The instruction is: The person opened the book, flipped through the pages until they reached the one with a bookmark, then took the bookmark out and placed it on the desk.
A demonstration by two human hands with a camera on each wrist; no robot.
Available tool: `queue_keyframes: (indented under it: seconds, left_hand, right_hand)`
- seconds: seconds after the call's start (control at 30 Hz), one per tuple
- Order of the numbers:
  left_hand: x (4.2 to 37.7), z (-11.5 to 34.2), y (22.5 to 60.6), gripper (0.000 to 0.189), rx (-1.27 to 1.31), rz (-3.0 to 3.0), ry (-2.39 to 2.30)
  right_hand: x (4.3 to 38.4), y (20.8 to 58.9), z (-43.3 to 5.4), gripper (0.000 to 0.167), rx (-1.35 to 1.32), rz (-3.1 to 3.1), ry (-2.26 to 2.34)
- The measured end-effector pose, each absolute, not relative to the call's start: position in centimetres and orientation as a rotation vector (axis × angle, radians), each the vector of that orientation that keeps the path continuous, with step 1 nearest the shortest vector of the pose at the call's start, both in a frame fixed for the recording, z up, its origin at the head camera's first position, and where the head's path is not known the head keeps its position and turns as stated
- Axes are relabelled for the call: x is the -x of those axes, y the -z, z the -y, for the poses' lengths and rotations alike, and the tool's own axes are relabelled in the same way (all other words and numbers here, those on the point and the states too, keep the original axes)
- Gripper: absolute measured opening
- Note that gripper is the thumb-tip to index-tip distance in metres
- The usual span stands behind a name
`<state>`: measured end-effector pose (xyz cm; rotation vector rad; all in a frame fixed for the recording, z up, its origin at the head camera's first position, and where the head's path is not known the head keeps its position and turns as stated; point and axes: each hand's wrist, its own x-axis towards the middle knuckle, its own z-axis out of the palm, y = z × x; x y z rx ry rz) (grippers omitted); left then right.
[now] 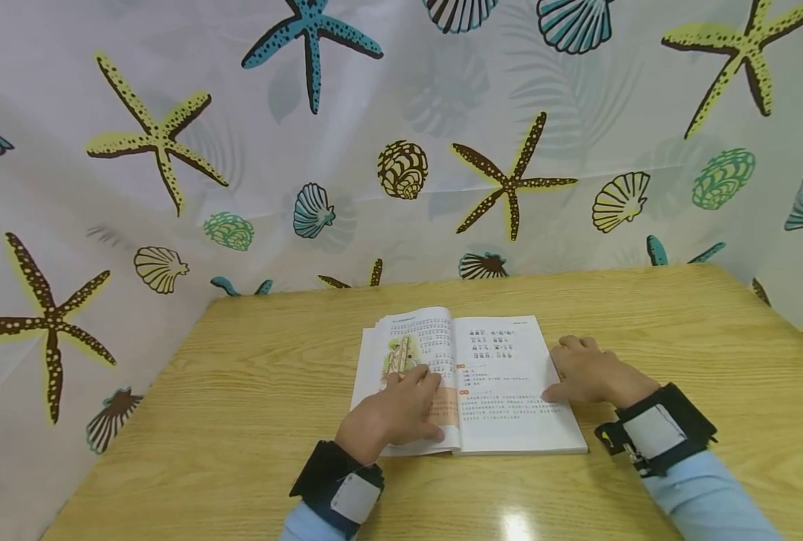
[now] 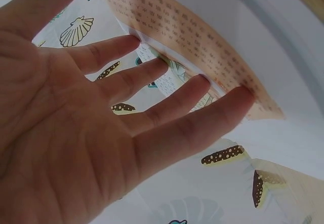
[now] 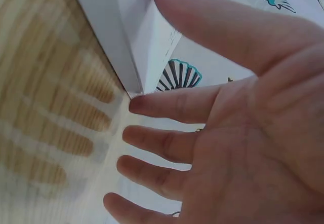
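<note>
An open book (image 1: 519,434) lies on the wooden table, printed text on both pages and a coloured picture (image 1: 401,355) on the left one. Over that left page is my left hand (image 1: 397,412). In the left wrist view its spread, fairly straight fingers (image 2: 187,138) reach the page at an orange-tinted text block (image 2: 202,44). My right hand (image 1: 592,373) is at the book's right edge. The right wrist view has its thumb (image 3: 202,19) against the page side and the index fingertip by the book's edge (image 3: 109,36), with the other fingers extended beside it over the table.
The light wooden table (image 1: 259,391) extends on all sides of the book. Behind it and at both sides hangs a white cloth (image 1: 347,150) printed with starfish and shells. Both wrists wear black straps (image 1: 678,417) with white pads, over light blue sleeves (image 1: 708,488).
</note>
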<state>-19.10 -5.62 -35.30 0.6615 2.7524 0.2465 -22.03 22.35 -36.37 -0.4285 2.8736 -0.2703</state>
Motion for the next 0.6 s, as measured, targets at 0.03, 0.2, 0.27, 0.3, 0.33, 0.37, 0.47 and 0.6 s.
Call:
queue_keyframes:
  seconds: [0.03,0.2,0.27,0.3,0.33,0.37,0.47,0.6]
  left_hand:
    - [19.1,5.6,35.3,0.076,-0.659,-2.751,-0.245]
    - [19.0,5.7,35.3,0.076,-0.65,-2.751,-0.233]
    - [19.0,5.7,35.2,0.076,-0.648,-2.754,-0.23]
    - [19.0,5.7,35.2,0.076,-0.646,-2.755,-0.229]
    - [19.0,5.7,35.3,0.077,-0.646,-2.757,-0.228]
    - [19.0,5.7,35.3,0.077,-0.644,-2.758,-0.229]
    - [19.0,5.7,35.3,0.077,-0.644,-2.761,-0.231]
    - [19.0,5.7,35.2,0.076,-0.652,-2.762,-0.23]
  right_hand:
    - [22.0,36.4,-22.4,0.067,0.417,-2.874,0.266]
    - [21.9,36.2,-22.0,0.054,0.442,-2.904,0.235]
    - [21.8,36.1,-21.6,0.05,0.459,-2.925,0.212]
    - [21.8,36.1,-21.4,0.048,0.47,-2.937,0.209]
    - [21.7,36.0,-21.2,0.047,0.478,-2.944,0.22]
    - [21.8,36.0,-21.0,0.044,0.491,-2.949,0.238]
    - [21.9,35.9,-20.7,0.039,0.503,-2.958,0.383]
    - [22.1,36.0,-20.6,0.027,0.509,-3.008,0.624]
